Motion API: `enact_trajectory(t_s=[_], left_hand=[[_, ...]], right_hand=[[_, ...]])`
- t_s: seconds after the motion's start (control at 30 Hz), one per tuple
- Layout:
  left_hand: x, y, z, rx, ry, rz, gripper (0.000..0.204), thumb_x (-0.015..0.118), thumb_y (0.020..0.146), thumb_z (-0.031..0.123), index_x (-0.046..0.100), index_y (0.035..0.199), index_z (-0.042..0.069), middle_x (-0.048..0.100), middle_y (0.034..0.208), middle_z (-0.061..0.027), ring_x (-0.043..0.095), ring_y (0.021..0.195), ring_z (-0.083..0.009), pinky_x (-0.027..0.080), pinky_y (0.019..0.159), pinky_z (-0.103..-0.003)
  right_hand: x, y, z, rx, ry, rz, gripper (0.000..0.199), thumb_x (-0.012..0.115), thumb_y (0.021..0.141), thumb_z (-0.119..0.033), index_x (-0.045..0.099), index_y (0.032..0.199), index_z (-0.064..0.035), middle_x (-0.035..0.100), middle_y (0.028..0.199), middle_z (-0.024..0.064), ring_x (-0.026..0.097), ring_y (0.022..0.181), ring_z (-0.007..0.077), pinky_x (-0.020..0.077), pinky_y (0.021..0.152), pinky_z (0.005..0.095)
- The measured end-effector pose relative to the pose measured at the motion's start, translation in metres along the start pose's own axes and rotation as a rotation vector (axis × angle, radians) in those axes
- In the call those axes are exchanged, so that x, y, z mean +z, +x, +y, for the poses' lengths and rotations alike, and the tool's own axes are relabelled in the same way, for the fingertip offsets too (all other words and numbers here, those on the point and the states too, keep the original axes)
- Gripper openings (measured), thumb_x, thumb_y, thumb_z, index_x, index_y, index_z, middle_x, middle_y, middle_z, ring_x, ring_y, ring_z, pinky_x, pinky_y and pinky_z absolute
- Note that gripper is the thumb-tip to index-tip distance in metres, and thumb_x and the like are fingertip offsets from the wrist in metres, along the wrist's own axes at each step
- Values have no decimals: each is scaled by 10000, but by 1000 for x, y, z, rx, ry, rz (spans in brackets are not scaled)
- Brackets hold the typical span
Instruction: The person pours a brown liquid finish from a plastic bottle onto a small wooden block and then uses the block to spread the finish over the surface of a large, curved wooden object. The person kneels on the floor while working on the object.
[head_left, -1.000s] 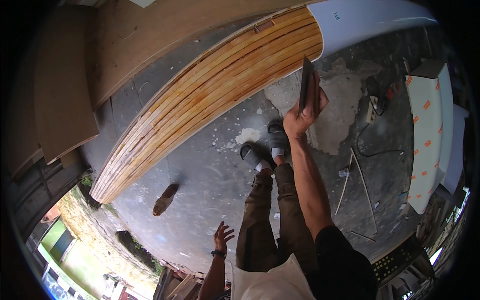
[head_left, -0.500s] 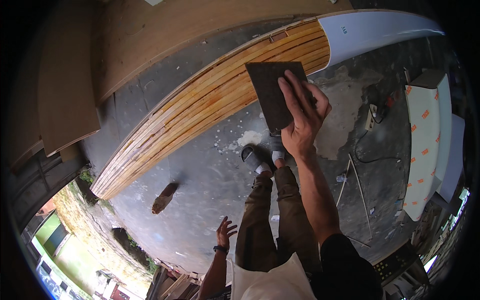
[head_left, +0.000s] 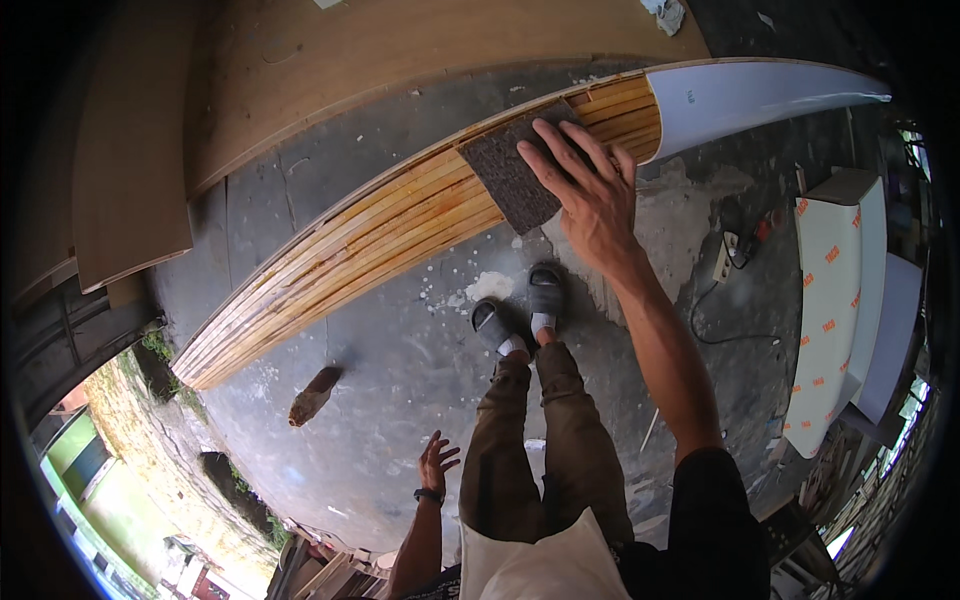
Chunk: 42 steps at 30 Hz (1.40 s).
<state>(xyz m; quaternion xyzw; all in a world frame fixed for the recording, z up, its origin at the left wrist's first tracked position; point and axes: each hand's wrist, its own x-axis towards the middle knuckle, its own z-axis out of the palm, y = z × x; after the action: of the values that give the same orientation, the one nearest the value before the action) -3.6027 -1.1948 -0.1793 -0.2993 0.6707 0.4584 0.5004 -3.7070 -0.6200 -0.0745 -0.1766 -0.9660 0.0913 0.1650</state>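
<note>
My right hand (head_left: 595, 195) reaches forward with its fingers over the right edge of a thin, rectangular dark brown sheet (head_left: 513, 175). The thumb is hidden. This sheet covers part of a long curved panel of yellowish wooden strips (head_left: 390, 215); whether it touches the strips or hovers just above, I cannot tell. At the panel's right end a smooth white covering (head_left: 740, 100) wraps the wood. Low and to the left, my left hand (head_left: 435, 468) hangs open with its fingers apart, holding nothing.
Large brown boards (head_left: 380, 45) lie beyond the panel. A dark, worn block (head_left: 314, 397) is on the grey floor to the left. On the right are a power strip with a cord (head_left: 726, 258) and a pale printed panel (head_left: 828, 310). My sandalled feet (head_left: 520, 310) stand midway.
My right hand has moved the brown sheet forward and left, over the strips, and the sheet now lies flatter. The left hand stays open at my side. The whole view has shifted slightly.
</note>
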Motion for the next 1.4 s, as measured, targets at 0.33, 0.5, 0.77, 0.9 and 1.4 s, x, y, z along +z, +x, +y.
enact_trajectory(t_s=[0.33,0.5,0.77,0.9,1.4], left_hand=[[-14,-1,-3,-8,-19,37,691,573,1016,458,421,1560,60,572,1382,-206,700,1117,-354,606,843,-439],[-11,-1,-7,20,-7,19,708,571,1017,474,415,1559,47,570,1384,-222,701,1115,-361,608,839,-446],[-12,-1,-29,-26,24,46,646,548,1025,432,429,1558,86,573,1377,-208,709,1102,-362,623,823,-452],[-21,-9,-39,-26,14,69,658,540,1026,432,408,1569,85,567,1389,-208,703,1113,-367,621,834,-461],[32,-21,-98,-38,-77,82,680,538,1021,458,403,1571,82,552,1404,-207,693,1132,-354,611,861,-456]], right_hand=[[-5,-54,-10,55,68,-60,734,635,809,70,572,1476,-231,559,1520,-23,515,1341,228,345,1026,445],[36,-34,-1,80,-67,66,720,629,824,38,564,1484,-244,498,1578,-22,465,1392,220,313,1054,449],[149,-182,-21,119,136,-85,721,600,804,77,580,1464,-215,519,1563,15,506,1346,258,349,1033,443],[105,-166,-16,346,130,199,497,608,932,-83,615,1427,-131,591,1490,75,525,1294,285,325,1089,440],[64,-124,80,128,-87,276,726,574,744,189,674,1354,-191,637,1430,-59,528,1337,221,297,1051,409]])
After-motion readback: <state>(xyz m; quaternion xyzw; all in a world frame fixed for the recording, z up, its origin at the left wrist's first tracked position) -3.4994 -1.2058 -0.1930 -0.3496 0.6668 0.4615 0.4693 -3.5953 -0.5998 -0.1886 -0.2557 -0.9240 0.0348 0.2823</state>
